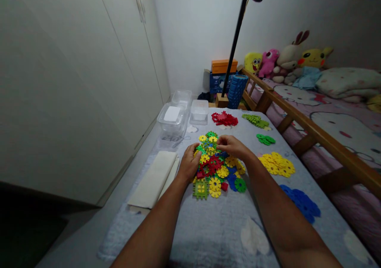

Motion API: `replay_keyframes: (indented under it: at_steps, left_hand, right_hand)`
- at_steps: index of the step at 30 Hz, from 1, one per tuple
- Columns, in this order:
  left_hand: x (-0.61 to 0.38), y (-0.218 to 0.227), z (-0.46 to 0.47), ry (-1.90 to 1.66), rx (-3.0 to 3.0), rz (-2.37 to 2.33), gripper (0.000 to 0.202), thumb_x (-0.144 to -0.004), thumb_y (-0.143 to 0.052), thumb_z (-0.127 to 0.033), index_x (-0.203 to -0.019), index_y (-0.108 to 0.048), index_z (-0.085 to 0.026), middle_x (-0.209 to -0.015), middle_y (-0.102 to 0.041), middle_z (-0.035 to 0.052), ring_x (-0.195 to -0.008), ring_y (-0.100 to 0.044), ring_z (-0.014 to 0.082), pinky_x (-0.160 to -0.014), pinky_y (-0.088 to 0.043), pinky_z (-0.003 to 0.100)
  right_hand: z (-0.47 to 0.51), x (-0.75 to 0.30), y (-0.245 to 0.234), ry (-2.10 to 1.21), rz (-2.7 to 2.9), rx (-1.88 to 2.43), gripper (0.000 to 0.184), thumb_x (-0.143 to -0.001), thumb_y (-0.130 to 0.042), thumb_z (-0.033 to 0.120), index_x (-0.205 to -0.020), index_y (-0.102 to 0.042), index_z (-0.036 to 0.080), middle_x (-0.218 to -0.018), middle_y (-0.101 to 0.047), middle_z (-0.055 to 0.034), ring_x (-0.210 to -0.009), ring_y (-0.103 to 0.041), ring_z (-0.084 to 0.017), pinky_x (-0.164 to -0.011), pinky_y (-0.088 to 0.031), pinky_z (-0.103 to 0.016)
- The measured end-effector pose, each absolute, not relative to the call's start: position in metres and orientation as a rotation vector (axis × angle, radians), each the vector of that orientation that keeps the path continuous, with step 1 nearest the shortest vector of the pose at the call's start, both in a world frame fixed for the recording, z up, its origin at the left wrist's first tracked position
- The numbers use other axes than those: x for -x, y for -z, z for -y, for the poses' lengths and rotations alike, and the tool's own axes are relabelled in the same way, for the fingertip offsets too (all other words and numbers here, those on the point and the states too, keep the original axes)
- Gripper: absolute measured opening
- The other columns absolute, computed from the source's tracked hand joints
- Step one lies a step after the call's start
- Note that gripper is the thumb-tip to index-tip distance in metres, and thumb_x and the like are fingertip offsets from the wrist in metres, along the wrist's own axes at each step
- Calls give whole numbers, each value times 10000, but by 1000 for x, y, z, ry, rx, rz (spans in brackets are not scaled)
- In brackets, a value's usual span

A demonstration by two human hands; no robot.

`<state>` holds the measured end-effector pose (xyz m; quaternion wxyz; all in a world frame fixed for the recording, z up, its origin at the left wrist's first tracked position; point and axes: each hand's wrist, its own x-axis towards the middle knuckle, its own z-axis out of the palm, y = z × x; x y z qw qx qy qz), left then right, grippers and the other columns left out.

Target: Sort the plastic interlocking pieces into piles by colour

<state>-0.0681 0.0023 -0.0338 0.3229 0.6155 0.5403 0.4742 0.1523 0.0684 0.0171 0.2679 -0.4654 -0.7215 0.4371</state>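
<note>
A mixed pile of flat plastic building pieces [214,184], notched discs and squares in yellow, red, green and blue, lies in the middle of the cloth-covered table. My left hand [189,162] rests against the pile's left edge, thumb and forefinger apart, with no piece visible in it. Over the far right part of the pile, my right hand [232,146] has its fingertips pinched together; whatever they hold is too small or hidden to make out. Sorted heaps lie around: red pieces [224,118], light green pieces [256,120], green discs [265,139], yellow discs [277,164] and blue discs [302,202].
Clear plastic containers [171,119] stand at the far left of the table [214,232]. A folded cream cloth [153,178] lies left of my left hand. A black stand pole [236,37] rises behind the table. A wooden bed rail [315,131] runs along the right.
</note>
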Motion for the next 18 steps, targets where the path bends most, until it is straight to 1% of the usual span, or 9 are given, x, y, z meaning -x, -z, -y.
replay_keyframes:
  at_steps: [3, 7, 10, 14, 18]
  left_hand:
    - [68, 32, -1, -1229, -1614, -1417, 374, -920, -534, -288, -1276, -603, -191, -1298, -649, 112, -1259, -592, 242, -1122, -441, 437]
    - [67, 32, 0, -1227, -1572, -1388, 384, -928, -535, -288, -1297, -587, -195, -1313, -649, 109, -1259, -598, 236, -1122, -444, 436]
    - [66, 36, -1, -1234, -1542, -1365, 391, -930, -535, -293, -1307, -579, -195, -1324, -645, 111, -1263, -598, 232, -1121, -446, 429]
    - [66, 37, -1, -1238, -1547, -1357, 401, -929, -536, -297, -1315, -571, -196, -1327, -641, 111, -1263, -596, 232, -1119, -447, 425]
    - [66, 34, 0, -1233, -1572, -1382, 401, -921, -534, -295, -1306, -576, -189, -1311, -640, 111, -1254, -594, 237, -1116, -444, 431]
  right_hand:
    - [-77, -160, -8, -1138, 1798, 1312, 248, -666, -684, 403, -764, -584, 197, -665, -556, 34, -608, -493, -127, -565, -373, -253]
    - [-89, -172, 8, -966, 1596, 1446, 230, -643, -651, 410, -733, -564, 216, -633, -534, 34, -593, -489, -141, -560, -374, -264]
    - [-93, -178, 15, -785, 1486, 1477, 216, -653, -630, 407, -742, -570, 219, -662, -554, 18, -628, -511, -158, -603, -400, -285]
    - [-94, -181, 16, -651, 1456, 1460, 176, -677, -610, 379, -745, -561, 224, -711, -592, -4, -671, -537, -174, -671, -441, -308]
    - [-93, -179, 17, -488, 1442, 1447, 158, -722, -585, 376, -759, -557, 225, -725, -615, -13, -690, -545, -182, -702, -453, -315]
